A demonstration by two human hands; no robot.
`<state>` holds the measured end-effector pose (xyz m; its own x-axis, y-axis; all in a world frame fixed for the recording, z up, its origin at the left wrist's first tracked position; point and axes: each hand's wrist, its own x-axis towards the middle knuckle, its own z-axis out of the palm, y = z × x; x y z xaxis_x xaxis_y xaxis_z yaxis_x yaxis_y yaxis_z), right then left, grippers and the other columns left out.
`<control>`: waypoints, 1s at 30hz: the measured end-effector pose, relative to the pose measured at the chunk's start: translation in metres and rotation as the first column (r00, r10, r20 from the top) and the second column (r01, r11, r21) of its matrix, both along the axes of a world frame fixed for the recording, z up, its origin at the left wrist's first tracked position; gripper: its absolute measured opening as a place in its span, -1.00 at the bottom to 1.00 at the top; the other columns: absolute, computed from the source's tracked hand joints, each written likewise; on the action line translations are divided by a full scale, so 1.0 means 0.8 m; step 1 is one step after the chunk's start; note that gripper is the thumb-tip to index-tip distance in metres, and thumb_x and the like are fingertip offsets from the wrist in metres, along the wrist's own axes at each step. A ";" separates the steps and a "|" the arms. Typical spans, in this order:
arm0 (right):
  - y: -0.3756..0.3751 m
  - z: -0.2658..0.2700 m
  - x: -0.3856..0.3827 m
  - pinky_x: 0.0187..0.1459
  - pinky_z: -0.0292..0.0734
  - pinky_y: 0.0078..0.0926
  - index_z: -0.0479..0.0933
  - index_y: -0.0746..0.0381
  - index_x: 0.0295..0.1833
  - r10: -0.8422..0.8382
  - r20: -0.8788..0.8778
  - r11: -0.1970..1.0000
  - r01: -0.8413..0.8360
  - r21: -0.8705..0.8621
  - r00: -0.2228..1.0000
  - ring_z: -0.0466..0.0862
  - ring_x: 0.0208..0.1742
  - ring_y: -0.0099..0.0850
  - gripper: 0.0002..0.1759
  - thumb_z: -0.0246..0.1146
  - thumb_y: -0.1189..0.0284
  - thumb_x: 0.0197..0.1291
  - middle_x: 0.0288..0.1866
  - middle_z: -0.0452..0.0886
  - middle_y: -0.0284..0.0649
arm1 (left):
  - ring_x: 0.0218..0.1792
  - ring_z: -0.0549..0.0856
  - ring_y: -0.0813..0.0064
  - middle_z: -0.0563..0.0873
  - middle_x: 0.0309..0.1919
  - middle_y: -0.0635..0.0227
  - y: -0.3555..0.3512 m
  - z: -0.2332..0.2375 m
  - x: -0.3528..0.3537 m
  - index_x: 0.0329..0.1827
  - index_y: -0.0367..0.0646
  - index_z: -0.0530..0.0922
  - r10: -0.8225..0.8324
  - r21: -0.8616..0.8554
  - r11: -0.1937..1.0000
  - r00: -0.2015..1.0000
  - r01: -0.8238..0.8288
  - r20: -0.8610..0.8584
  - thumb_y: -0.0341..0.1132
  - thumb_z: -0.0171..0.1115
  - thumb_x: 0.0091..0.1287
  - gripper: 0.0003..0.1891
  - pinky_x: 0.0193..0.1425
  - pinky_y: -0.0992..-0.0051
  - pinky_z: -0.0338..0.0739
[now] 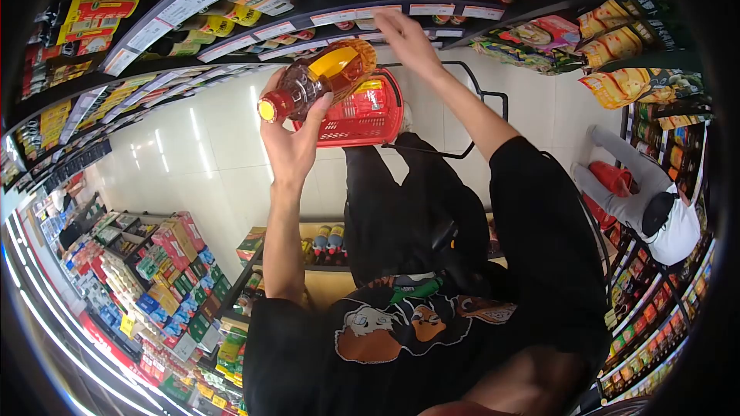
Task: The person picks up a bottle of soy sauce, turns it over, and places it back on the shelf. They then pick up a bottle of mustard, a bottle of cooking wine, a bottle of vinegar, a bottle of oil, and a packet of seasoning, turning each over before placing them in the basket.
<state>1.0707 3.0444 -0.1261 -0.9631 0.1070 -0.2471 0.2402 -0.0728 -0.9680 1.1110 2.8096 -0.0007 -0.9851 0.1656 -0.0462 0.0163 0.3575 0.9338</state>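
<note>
My left hand [297,127] is wrapped round a large bottle [308,81] of dark liquid with a red cap and a yellow label. The bottle lies tilted over a red shopping basket [358,119], its cap toward me. Inside the basket is a red package [368,98], partly hidden by the bottle. My right hand [408,42] is to the right of the bottle's base, near the shelf's price tags, fingers apart and holding nothing.
Shelves with price tags [374,13] curve across the front, with pouches and jars above. A dark metal frame [493,96] stands right of the basket. Another person [667,223] bends near a red basket [613,177] at the right. Stacked boxes [166,262] are at the lower left.
</note>
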 end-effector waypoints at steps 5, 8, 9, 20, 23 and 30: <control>-0.020 -0.018 -0.080 0.43 0.38 -0.32 0.39 0.34 0.42 0.176 -0.357 0.813 0.069 0.578 0.917 0.51 0.43 -0.12 -0.45 0.16 0.25 0.46 0.43 0.47 0.05 | 0.14 0.65 0.39 0.63 0.16 0.11 -0.003 -0.012 0.013 0.38 -0.41 0.39 -0.024 -0.033 0.999 1.000 0.024 -0.003 -0.38 0.57 0.20 -0.27 0.26 0.40 0.56; -0.028 -0.028 -0.110 0.52 0.26 -0.22 0.20 0.47 0.51 0.141 -0.203 0.747 0.030 0.664 0.969 0.34 0.52 0.03 -0.36 0.06 0.40 0.39 0.49 0.32 0.23 | 0.16 0.65 0.38 0.62 0.17 0.12 0.001 -0.005 0.026 0.38 -0.39 0.39 -0.075 -0.035 0.997 0.997 0.075 0.014 -0.39 0.57 0.19 -0.27 0.27 0.38 0.57; -0.030 -0.029 -0.113 0.52 0.26 -0.22 0.20 0.47 0.51 0.139 -0.199 0.746 0.030 0.666 0.970 0.34 0.52 0.03 -0.36 0.06 0.40 0.39 0.49 0.32 0.23 | 0.17 0.65 0.38 0.62 0.18 0.13 0.001 -0.006 0.032 0.38 -0.37 0.40 -0.070 -0.007 0.998 0.996 0.070 0.051 -0.40 0.57 0.18 -0.28 0.27 0.38 0.57; -0.038 -0.030 -0.116 0.56 0.20 -0.22 -0.05 0.54 0.58 -0.030 -0.181 0.873 0.114 0.474 0.983 0.27 0.57 0.11 -0.12 0.17 0.27 0.37 0.53 0.18 0.40 | 0.18 0.66 0.37 0.61 0.21 0.15 -0.003 -0.019 0.045 0.36 -0.32 0.43 -0.108 -0.001 0.994 0.990 0.108 0.094 -0.44 0.58 0.14 -0.29 0.28 0.39 0.59; -0.031 -0.035 -0.119 0.57 0.17 -0.24 -0.06 0.53 0.59 -0.014 -0.202 0.860 0.115 0.497 0.979 0.27 0.58 0.07 -0.08 0.20 0.22 0.36 0.55 0.17 0.37 | 0.16 0.67 0.37 0.61 0.19 0.16 -0.007 -0.021 0.046 0.35 -0.32 0.44 -0.102 0.004 0.995 0.992 0.102 0.076 -0.44 0.59 0.14 -0.30 0.26 0.39 0.61; -0.024 -0.050 -0.126 0.57 0.16 -0.27 -0.01 0.49 0.59 -0.006 -0.218 0.850 0.120 0.512 0.976 0.27 0.59 0.01 -0.08 0.21 0.17 0.36 0.57 0.19 0.29 | 0.13 0.69 0.38 0.62 0.18 0.15 -0.009 -0.018 0.045 0.33 -0.32 0.45 -0.115 -0.051 0.992 0.993 0.115 0.016 -0.42 0.59 0.14 -0.31 0.23 0.40 0.62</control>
<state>0.9702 3.0253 -0.1657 -0.9720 0.2271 0.0601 0.0490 0.4461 -0.8936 1.1467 2.8025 -0.0149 -0.9589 0.2748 -0.0703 0.0482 0.4020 0.9144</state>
